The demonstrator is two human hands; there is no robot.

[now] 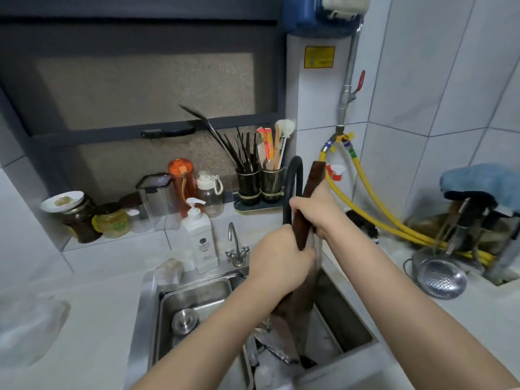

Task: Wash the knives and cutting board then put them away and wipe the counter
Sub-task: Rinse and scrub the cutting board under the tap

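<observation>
A dark brown wooden cutting board (300,235) stands upright and edge-on over the steel sink (197,294), its lower end down in the basin. My right hand (318,212) grips the board near its top. My left hand (278,263) is curled against the board's left face just below. At the bottom of the basin lies a knife (274,346) with a wide grey blade, partly hidden by my left forearm. More dark items lie beside it, too unclear to name.
A black faucet hose (292,178) arches right behind the board. A small tap (235,243) and a white soap bottle (201,237) stand at the sink's back left. Utensil holders (261,182) are behind. A steel strainer (441,278), yellow hoses (394,220) and a knife rack (472,220) occupy the right counter.
</observation>
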